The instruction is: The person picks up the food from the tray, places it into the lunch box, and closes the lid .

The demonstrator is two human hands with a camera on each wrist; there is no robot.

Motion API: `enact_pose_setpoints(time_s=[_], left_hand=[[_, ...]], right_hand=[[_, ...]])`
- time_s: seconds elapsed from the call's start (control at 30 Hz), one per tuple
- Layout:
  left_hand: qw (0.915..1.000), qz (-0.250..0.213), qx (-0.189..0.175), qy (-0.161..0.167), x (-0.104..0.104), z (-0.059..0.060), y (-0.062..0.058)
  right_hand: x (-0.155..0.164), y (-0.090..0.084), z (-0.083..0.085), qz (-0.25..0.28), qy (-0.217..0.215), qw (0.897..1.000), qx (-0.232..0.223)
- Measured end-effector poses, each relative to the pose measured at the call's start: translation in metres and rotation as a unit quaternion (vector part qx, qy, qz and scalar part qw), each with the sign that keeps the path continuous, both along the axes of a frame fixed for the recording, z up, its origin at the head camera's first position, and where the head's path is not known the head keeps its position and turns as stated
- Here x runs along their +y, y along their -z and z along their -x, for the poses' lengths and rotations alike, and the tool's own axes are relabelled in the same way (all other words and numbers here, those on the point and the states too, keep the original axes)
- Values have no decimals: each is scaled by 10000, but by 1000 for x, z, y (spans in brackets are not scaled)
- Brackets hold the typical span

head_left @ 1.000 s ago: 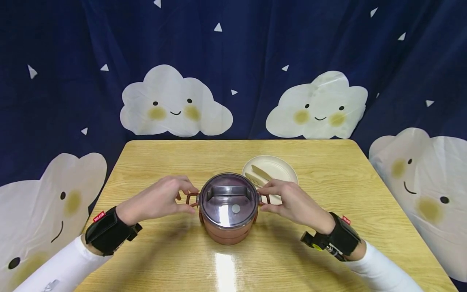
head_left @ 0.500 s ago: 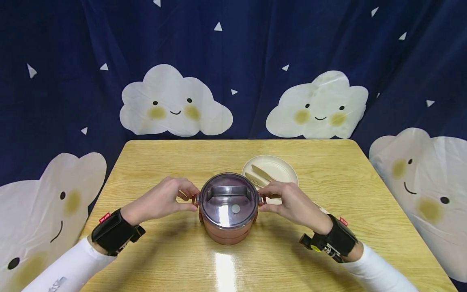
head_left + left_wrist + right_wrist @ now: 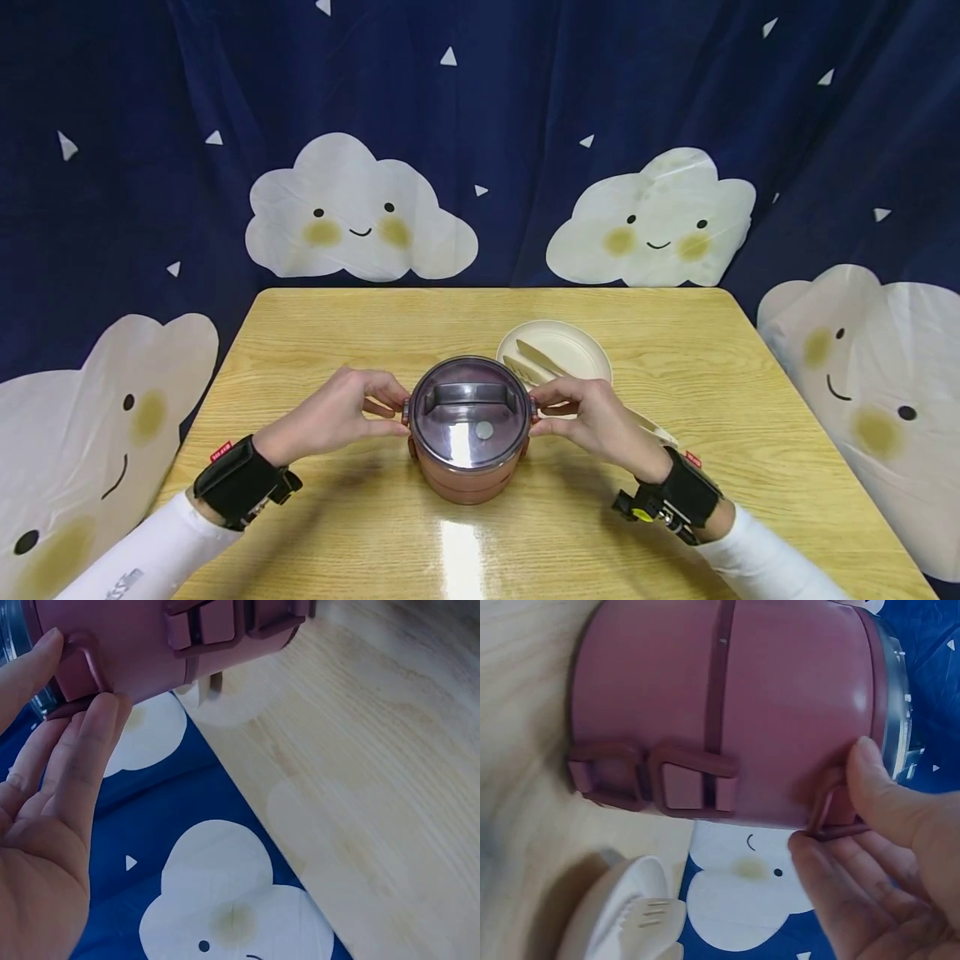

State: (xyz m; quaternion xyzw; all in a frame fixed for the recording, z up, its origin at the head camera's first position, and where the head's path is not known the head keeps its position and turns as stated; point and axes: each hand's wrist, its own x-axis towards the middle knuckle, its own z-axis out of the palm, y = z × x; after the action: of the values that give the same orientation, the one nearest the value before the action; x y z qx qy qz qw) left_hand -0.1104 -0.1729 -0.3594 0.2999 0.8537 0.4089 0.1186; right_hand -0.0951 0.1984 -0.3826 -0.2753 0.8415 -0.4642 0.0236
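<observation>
Two hands pinch the side clasps of a brown lunch pot (image 3: 468, 442) at the worktop (image 3: 375, 533) centre: left hand (image 3: 330, 417), right hand (image 3: 600, 421). Behind it, a cream plate (image 3: 577, 346) holds cutlery (image 3: 536, 357). Only the wrist views show the lower buckles (image 3: 682, 780).

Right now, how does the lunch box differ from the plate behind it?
The lunch box is a tall, reddish-brown pot closed by a clear lid; the plate is flat, cream and open. The left hand and right hand pinch the lunch box's side clasps, while the plate goes untouched. The plate carries a fork and knife. Both are round and sit on the table.
</observation>
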Motion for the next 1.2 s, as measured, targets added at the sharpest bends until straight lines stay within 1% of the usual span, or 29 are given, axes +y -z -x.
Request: enact_pose_setpoints(time_s=[0.17, 0.27, 0.43, 0.5, 0.57, 0.63, 0.73, 0.83, 0.93, 1.0, 1.07, 1.13, 1.2], left_hand=[[9998, -182, -59, -75, 0, -1, 4], [9997, -215, -61, -106, 0, -1, 5], [9998, -106, 23, -174, -1, -1, 4], [9998, -103, -15, -168, -2, -1, 4], [9997, -156, -152, -132, -3, -2, 4], [9989, -270, -365, -82, -3, -3, 4], [9966, -388, -713, -166, -4, -6, 3], [9944, -320, -891, -471, -3, -9, 1], [9916, -152, -921, -901, 0, -13, 0], [9883, -56, -942, -1202, 2, -14, 0], [9832, -58, -1111, -1446, 3, -14, 2], [9783, -84, -1310, -1602, 5, -15, 2], [9727, -162, -1585, -1690, 7, -16, 2]], right_hand=[[-1, 8, -1, 309, 131, 9994, -60], [-1, 11, 0, 456, 129, 9989, -57], [0, 12, 0, 532, 73, 9986, 5], [1, 12, 0, 547, -7, 9985, -6], [2, 11, 0, 581, -133, 9981, -131], [4, 10, -1, 654, -223, 9968, -398], [5, 6, -2, 672, -84, 9949, -751], [5, 0, -3, 554, 289, 9938, -915], [3, -5, -3, 317, 626, 9911, -1132], [3, -8, -2, 264, 707, 9872, -1402], [1, -10, -2, 299, 697, 9817, -1745], [0, -11, -1, 397, 680, 9736, -2143], [-2, -11, 0, 403, 699, 9663, -2446]])
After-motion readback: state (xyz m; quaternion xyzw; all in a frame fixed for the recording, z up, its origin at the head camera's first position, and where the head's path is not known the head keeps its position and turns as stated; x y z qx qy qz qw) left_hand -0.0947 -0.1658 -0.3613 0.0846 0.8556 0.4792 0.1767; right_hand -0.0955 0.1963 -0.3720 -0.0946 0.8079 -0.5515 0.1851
